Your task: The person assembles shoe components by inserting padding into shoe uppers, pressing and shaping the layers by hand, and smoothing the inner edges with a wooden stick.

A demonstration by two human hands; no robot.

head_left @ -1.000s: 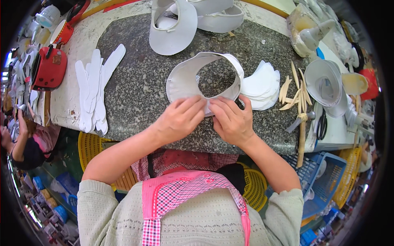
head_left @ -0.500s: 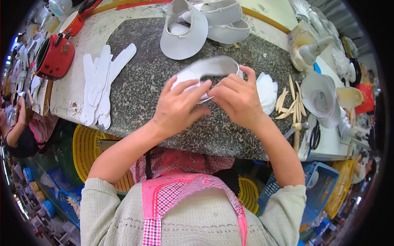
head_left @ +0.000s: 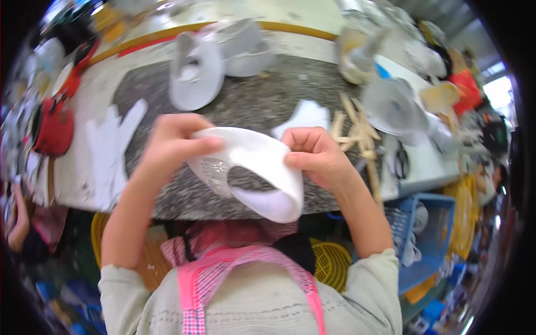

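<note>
A white shoe upper point(head_left: 257, 153) is held up over the dark speckled slab point(head_left: 142, 84), tilted, its opening facing me. My left hand point(head_left: 181, 139) pinches its left end between thumb and fingers. On the other end my right hand point(head_left: 312, 156) has its thumb and bent fingers closed on the edge. A shiny, wrinkled patch shows on the upper's left inner side. Behind it, a white shoe upper point(head_left: 198, 86) and more white uppers point(head_left: 243, 56) rest at the slab's far side. White flat pieces point(head_left: 307, 114) lie just beyond my right hand.
Long white insole-shaped pieces point(head_left: 106, 156) lie at left, near a red pot point(head_left: 56, 125). At right are pale wooden strips point(head_left: 352, 120), a grey-white bowl-shaped container point(head_left: 393, 106) and black-handled scissors point(head_left: 400, 162). A blue basket point(head_left: 427, 245) stands below the table's right side.
The upper has come nearer to me and turned, its opening now toward me. My hands have moved apart to opposite ends of it. The whole view has shifted and blurred.
</note>
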